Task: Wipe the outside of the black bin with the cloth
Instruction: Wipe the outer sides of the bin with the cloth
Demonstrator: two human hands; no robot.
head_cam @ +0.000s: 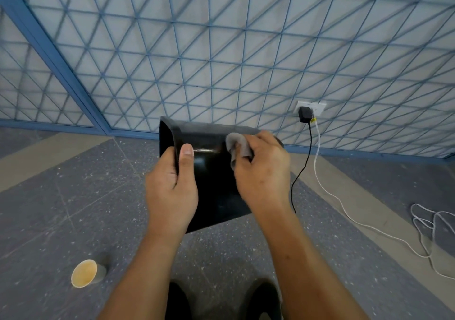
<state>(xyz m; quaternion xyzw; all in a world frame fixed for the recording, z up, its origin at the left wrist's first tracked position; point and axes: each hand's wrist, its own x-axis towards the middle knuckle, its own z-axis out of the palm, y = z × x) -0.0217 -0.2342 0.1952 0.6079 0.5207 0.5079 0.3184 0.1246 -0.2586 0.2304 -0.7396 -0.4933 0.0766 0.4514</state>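
The black bin (211, 171) is being held sideways above the floor, its opening facing 9 o'clock. The left hand (171, 189) is gripping its rim, thumb outside. The right hand (263, 171) is curling its fingers (264, 138) round the grey cloth (237, 144), pressing it against the bin's outside toward 1 o'clock.

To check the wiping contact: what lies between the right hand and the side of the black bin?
The grey cloth, held by the right hand against the black bin; the head view shows it.

Glossy black bin (211, 171), grey cloth (238, 145), blue triangle-grid wall (221, 48), speckled grey floor (61, 196)
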